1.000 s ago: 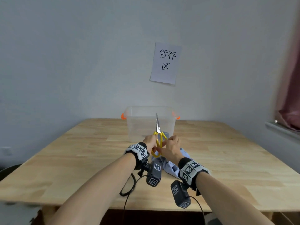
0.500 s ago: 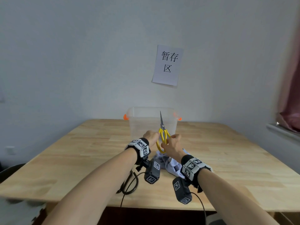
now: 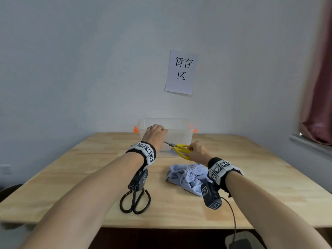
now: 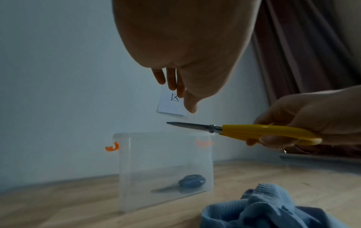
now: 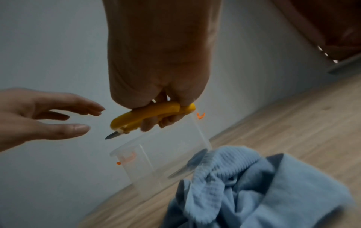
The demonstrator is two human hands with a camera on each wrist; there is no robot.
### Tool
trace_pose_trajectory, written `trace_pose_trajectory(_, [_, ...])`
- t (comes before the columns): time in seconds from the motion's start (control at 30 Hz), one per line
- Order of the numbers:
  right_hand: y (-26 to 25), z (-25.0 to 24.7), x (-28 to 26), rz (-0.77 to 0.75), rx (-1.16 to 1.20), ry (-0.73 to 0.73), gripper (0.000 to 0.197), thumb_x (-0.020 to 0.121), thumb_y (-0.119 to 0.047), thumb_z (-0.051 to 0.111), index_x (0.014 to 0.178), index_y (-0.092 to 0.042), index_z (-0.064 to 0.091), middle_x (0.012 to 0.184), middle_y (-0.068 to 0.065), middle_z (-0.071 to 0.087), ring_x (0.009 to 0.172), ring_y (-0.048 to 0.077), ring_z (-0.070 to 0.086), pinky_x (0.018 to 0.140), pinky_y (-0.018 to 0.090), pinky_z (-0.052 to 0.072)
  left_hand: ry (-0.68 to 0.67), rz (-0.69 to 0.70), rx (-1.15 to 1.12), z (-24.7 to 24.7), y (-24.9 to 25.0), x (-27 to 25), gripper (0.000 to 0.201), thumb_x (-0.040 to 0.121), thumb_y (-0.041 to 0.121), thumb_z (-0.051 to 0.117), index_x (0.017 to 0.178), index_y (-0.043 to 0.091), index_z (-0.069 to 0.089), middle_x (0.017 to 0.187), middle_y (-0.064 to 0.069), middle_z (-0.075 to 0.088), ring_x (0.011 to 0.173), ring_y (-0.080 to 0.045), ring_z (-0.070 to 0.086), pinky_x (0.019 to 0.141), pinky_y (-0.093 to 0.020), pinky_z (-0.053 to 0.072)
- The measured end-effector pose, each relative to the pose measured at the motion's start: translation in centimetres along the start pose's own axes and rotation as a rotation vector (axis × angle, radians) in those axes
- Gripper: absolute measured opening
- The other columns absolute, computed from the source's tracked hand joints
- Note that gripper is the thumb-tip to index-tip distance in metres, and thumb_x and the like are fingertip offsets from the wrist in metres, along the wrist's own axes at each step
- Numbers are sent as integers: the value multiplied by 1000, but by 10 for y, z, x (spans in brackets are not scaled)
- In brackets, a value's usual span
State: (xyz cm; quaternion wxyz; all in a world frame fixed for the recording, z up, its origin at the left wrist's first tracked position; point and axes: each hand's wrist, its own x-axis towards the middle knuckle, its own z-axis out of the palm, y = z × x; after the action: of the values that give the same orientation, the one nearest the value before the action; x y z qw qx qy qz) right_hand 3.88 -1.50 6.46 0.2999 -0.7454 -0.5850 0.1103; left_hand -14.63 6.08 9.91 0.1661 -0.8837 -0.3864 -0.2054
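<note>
Head view: our right hand (image 3: 196,152) grips the handles of the yellow scissors (image 3: 180,150), held level above the tabletop (image 3: 80,168) before the clear plastic box (image 3: 181,137), blades closed, pointing toward our left hand (image 3: 155,134). Left wrist view: the left fingers hang relaxed, holding nothing, just above the blade tip; blue-handled scissors (image 4: 192,180) lie inside the box. Right wrist view: a crumpled blue cloth (image 5: 254,185) lies near the box.
</note>
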Motion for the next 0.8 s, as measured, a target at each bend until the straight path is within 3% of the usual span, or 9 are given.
trace_pose_trajectory(0.13, [-11,-19,-1,-82,-5,11,38,84,-32,75,83,6,72,67,8,52,55,13,41,43,14,27,-81,68,27,-13,0,8,35,100,22,52,133,10,52,138,-6,53,139,-24,34,111,-33,20])
trace_pose_trajectory(0.27, [-26,-38,3,-131,-46,-36,16,87,-17,72,75,-6,68,64,5,52,52,9,39,43,14,26,-133,67,60,-29,2,14,19,102,20,49,110,7,60,110,-11,63,111,-29,55,89,-31,34])
trace_pose_trajectory(0.33, [-32,-47,6,-150,-63,-43,23,87,-16,72,66,-12,64,59,1,49,53,8,39,44,16,28,-186,60,95,-36,3,17,21,104,16,43,110,6,61,109,-13,65,107,-31,58,81,-32,34])
trace_pose_trajectory(0.4, [-35,-52,13,-160,-78,-35,28,86,-18,73,61,-16,61,59,-1,48,54,8,41,47,18,30,-269,46,67,-42,1,20,25,106,16,40,113,5,61,111,-13,64,105,-31,59,80,-33,35])
trace_pose_trajectory(0.57, [-45,-63,28,-195,-88,-38,20,86,-20,73,69,-15,64,63,-1,51,59,11,44,52,22,33,-393,10,-52,-51,-18,41,25,104,13,46,117,3,63,102,-17,61,94,-31,59,78,-31,41])
trace_pose_trajectory(0.63, [-51,-68,36,-205,-96,-33,17,86,-20,74,73,-15,65,63,-2,50,60,11,44,52,21,33,-390,1,-45,-54,-25,52,25,103,13,47,116,2,65,93,-12,56,83,-26,53,74,-29,39])
trace_pose_trajectory(0.73, [-58,-77,52,-223,-116,-16,12,87,-20,74,80,-13,66,68,-2,51,70,16,49,53,20,33,-377,-5,-38,-56,-33,68,27,103,13,49,122,5,66,95,-11,58,82,-24,52,74,-28,41])
trace_pose_trajectory(0.8, [-64,-84,66,-232,-136,1,14,86,-19,75,92,-8,71,75,-2,51,73,15,49,56,21,35,-351,-4,-49,-57,-41,81,27,102,13,51,124,7,66,95,-10,59,81,-24,53,73,-28,42])
